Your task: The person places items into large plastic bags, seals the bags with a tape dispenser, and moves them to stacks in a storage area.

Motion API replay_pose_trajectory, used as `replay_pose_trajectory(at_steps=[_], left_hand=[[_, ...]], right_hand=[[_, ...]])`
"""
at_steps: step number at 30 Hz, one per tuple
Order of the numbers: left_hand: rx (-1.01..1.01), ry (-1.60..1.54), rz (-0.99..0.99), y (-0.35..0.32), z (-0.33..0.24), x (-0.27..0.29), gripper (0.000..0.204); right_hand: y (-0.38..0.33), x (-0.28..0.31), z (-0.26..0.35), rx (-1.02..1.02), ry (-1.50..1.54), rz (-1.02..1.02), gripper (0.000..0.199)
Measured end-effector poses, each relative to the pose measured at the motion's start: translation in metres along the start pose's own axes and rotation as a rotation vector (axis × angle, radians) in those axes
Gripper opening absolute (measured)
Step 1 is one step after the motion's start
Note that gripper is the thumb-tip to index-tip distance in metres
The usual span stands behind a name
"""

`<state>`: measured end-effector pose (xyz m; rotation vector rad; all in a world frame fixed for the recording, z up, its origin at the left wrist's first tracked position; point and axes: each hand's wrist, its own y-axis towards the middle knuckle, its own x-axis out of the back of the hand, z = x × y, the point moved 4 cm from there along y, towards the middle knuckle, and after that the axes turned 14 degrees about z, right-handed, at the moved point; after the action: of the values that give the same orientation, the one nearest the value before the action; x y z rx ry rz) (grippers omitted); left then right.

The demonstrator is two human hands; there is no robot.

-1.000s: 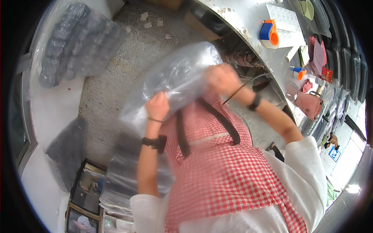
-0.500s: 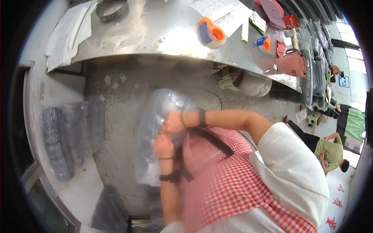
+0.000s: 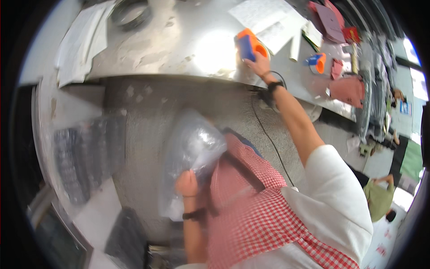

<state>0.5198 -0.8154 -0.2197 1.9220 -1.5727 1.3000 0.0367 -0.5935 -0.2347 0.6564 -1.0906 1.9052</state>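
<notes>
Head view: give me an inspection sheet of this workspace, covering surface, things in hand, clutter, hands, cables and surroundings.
Surface: grey metal table, shiny, with worn patches.
Things in hand: clear plastic bag in front of the apron; blue and orange tape dispenser over the table.
Clutter: loose papers, smaller tape dispenser, pink pouch, dark ring.
Hands: left hand closed on the bag; right hand touching the larger dispenser, grip unclear.
Cables: dark cord hanging below the table's near edge, right of the bag.
Surroundings: plastic-wrapped bundle at left; another person in a green top at right.
</notes>
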Motion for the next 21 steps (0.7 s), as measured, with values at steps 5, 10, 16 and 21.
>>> replay_pose_trajectory(at_steps=[5,10,16,21], left_hand=[[-0.019,-0.080,-0.058,-0.009,0.006,0.004,0.019],[0.016,-0.113,-0.104,-0.020,0.008,0.019,0.021],[-0.009,-0.160,-0.117,-0.027,0.001,0.010,0.031],[0.104,-0.151,0.043,-0.025,0.014,0.004,0.027]], right_hand=[[-0.125,-0.006,0.051,0.103,1.175,0.640,0.042],[-0.233,-0.077,0.156,0.120,0.780,0.954,0.043],[-0.263,-0.211,0.264,0.172,0.499,0.911,0.048],[-0.282,-0.217,0.266,0.024,0.492,0.998,0.050]])
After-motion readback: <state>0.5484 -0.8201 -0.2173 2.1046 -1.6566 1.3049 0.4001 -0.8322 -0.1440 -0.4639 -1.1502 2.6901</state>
